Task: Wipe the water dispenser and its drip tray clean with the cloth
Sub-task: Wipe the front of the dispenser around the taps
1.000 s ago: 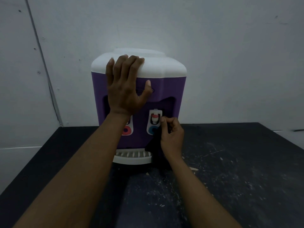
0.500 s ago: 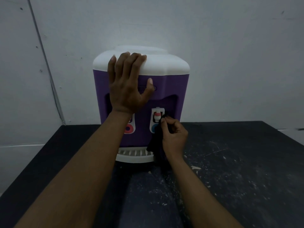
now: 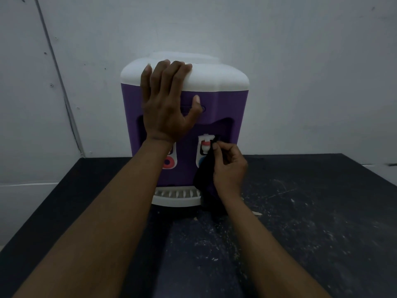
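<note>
1. one dark, scuffed table [image 3: 322, 233] carries everything, flecked with pale specks and set against a grey wall.
2. the water dispenser [image 3: 225, 104] stands upright at the table's back edge, with a purple body and a white top.
3. the left hand [image 3: 167, 108] lies spread on the dispenser's front, fingers over the rim of the white top and thumb on the purple. it grips nothing and only braces, which i'd say is right, so the rubbing can't shove the unit back.
4. the right hand [image 3: 229, 171] pinches the cloth [image 3: 204, 181] between thumb and fingertips, pressing a gathered corner against the side of the right tap [image 3: 205, 145].
5. the cloth is dark and hangs from that pinch down past the right end of the drip tray [image 3: 176, 197]. in this dim light i can't quite tell where cloth ends and shadow begins.
6. the drip tray, white and slotted, juts out at the base. i'd judge it is waiting its turn.
7. for the small tap, wrap the cloth round the spout and use short, light, twisting strokes. press too hard on the lever and water may run. then work into the recess behind it.
</note>
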